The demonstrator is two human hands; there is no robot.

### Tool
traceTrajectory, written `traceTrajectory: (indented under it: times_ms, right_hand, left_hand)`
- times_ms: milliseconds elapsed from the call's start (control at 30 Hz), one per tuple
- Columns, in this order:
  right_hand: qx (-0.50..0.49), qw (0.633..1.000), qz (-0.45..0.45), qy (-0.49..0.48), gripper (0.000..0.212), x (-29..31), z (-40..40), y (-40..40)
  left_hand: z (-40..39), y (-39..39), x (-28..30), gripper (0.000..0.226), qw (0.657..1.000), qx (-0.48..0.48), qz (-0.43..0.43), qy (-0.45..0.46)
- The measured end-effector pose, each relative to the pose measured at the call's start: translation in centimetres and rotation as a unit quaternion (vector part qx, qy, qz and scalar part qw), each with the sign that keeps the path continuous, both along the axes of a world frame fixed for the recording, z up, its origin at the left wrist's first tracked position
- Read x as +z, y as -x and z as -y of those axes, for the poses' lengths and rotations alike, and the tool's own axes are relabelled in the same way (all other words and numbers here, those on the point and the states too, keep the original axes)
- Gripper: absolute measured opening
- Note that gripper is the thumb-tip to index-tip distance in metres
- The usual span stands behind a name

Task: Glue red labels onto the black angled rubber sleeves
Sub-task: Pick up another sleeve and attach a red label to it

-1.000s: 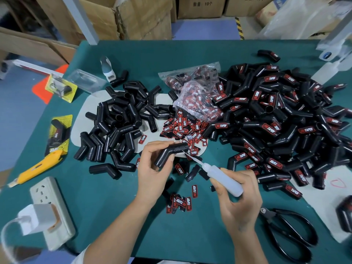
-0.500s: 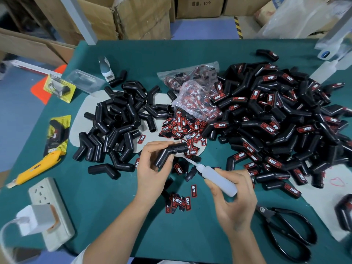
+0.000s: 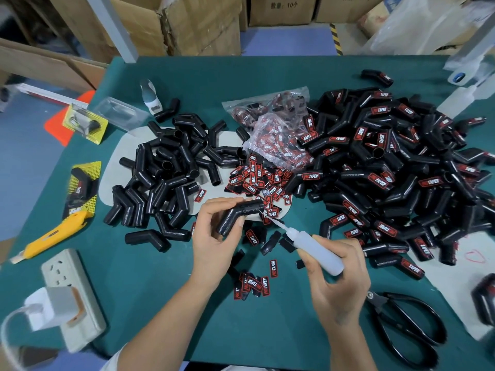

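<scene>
Head view: our left hand (image 3: pixel 214 245) grips one black angled rubber sleeve (image 3: pixel 238 215); our right hand (image 3: pixel 337 274) holds the white plastic glue bottle (image 3: pixel 316 249), nozzle at the sleeve. Right of the grip, a large labelled pile (image 3: pixel 388 167); left, a smaller unlabelled pile (image 3: pixel 166 172) remains.

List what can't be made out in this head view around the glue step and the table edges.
- Glue on the black angled rubber sleeve in the left hand: too small to see under the nozzle of the white squeeze glue bottle held by the right hand.
- Black object at the right edge: cut off and blurred.
- Print on the brown cardboard boxes: cut off by the top edge.
- Contents of the clear plastic bag of red labels: blurred by plastic.
</scene>
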State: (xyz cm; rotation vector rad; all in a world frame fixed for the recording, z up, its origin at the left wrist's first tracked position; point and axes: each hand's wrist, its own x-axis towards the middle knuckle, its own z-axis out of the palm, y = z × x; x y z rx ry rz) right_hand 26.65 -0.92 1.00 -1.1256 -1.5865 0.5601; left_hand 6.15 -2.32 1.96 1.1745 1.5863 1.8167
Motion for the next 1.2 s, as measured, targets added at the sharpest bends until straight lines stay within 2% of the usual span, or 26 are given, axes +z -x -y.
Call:
traceTrajectory:
  times_ms: [533, 867, 1200]
  right_hand:
    - [0.009, 1.000, 0.001, -0.006, 0.024, 0.10, 0.02, 0.06]
    - [0.000, 1.000, -0.001, -0.016, 0.026, 0.27, -0.06, 0.13]
    - [-0.007, 1.000, -0.002, -0.006, 0.024, 0.13, -0.03, 0.10]
  left_hand:
    - [-0.15, 0.03, 0.00, 0.057, 1.000, -0.008, -0.009, -0.014]
    - [0.01, -0.14, 0.22, 0.041, 1.000, -0.017, 0.006, -0.016]
    - [-0.17, 0.09, -0.67, 0.052, 0.999, -0.039, 0.012, -0.032]
